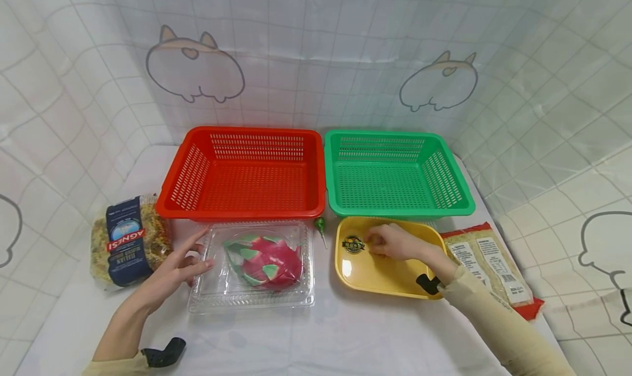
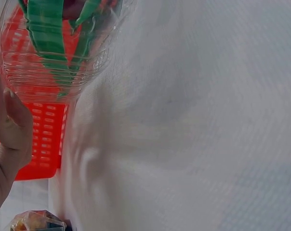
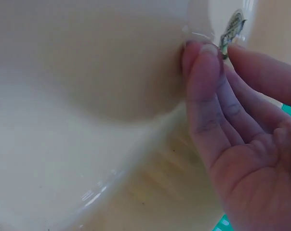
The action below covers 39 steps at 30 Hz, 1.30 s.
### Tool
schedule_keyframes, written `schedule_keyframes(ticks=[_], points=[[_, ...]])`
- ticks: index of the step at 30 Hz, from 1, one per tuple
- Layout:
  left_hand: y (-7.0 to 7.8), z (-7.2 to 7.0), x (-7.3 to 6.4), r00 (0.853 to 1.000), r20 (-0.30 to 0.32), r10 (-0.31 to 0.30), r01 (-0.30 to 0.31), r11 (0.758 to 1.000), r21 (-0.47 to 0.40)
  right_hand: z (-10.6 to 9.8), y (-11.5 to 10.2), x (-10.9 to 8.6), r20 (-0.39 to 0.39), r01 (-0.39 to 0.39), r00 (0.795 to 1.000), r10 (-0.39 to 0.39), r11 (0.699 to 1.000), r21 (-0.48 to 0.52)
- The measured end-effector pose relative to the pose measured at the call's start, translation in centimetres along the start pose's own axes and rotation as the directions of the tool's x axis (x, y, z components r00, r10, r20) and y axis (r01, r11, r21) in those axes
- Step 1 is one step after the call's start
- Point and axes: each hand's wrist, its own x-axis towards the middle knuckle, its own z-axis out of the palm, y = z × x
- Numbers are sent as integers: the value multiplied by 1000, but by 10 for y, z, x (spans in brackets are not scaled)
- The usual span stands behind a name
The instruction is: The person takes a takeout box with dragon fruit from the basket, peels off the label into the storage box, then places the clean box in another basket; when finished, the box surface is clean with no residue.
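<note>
My left hand lies at the left side of a clear plastic box, its fingers loosely spread and the tips right at the edge. Inside the box is a pink dragon fruit with green scales. In the left wrist view, the box overlaps the red basket. My right hand reaches into a yellow tray with a dark round label. In the right wrist view, its bent fingers pinch a small reddish-brown thing, mostly hidden by the fingertips.
Behind stand a red basket and a green basket. A bag of Agnesi pasta lies at left, and a red-edged bag of pale grains at right. Between box and tray lies a small green thing with a thin stem.
</note>
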Motion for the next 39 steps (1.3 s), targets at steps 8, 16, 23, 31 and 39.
schedule_keyframes(ticks=[8,16,23,31,39], points=[[1,0,-1,1000,-4,0,0,1000,1,-6,-6,-7,45,-12,999,7,994,108],[1,0,0,1000,-2,-7,7,1000,6,-18,-18,-13,85,-11,996,-3,986,166],[1,0,1,1000,2,2,-2,1000,0,-20,-31,-16,59,16,998,-34,958,285],[0,0,2,1000,5,3,-3,1000,2,-15,-53,-22,-52,48,998,-27,880,473],[-1,0,1,1000,2,-7,7,1000,-1,10,-88,-15,-93,31,995,25,826,562]])
